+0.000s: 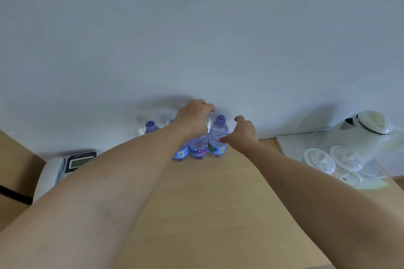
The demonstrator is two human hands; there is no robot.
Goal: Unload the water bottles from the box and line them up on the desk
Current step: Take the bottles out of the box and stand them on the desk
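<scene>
1. Both hands reach to the far edge of the desk, where the bottles stand against the pale wall. The left hand [193, 116] is curled down over the top of a clear plastic water bottle with a blue label [197, 147]; it covers the cap, and I judge it to be gripping there, though the fingers are hidden on the far side.
2. At far left lies a grey desk telephone with a small screen [65, 166], well apart from the bottles and partly behind the left forearm.
3. Next comes the row: a purple-capped clear bottle [150, 126] at the left end, another mostly hidden by the left wrist, the bottle under the left hand, then the rightmost purple-capped bottle [218, 137]. All stand upright, long axes vertical, the three right ones touching side to side.
4. Closing on the rightmost bottle's body from its right side is the right hand [243, 135], thumb raised and fingers against the plastic, a loose, partly open hold.
5. Each hand is on its own bottle, so any nudge into line probably runs sideways along the wall.
6. Light wooden desk [207, 203] lies bare in front; the box is not in view.
7. At far right, a white electric kettle [358, 135] and upturned clear glasses [319, 159] sit on a white tray [290, 144].
</scene>
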